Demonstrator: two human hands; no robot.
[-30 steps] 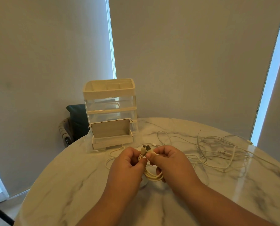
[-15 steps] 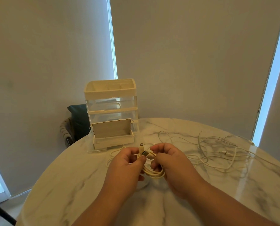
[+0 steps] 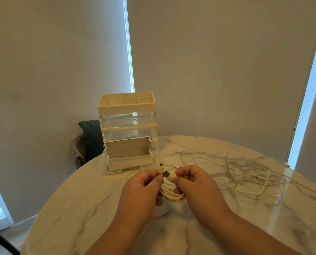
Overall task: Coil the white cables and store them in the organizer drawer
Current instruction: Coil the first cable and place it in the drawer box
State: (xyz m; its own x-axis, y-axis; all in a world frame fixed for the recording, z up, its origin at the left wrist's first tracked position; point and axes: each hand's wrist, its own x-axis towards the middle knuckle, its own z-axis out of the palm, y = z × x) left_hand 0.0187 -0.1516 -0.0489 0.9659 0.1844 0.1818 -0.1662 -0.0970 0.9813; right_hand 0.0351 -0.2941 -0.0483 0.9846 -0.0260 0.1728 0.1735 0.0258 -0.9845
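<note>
view: head-worn | facing: forward, down | near: table point(image 3: 90, 199) | single view

Cream-white coiled cable point(image 3: 173, 196) against a white surface point(image 3: 79, 208) veined in grey marble pattern; the loose cables point(image 3: 255, 175) are white, the organizer point(image 3: 127, 107) cream with clear drawer fronts, the cushion point(image 3: 90, 135) behind it dark teal.

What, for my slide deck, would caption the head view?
Left hand and right hand hold a coiled white cable over the marble table, before the organizer's open drawer.
</note>
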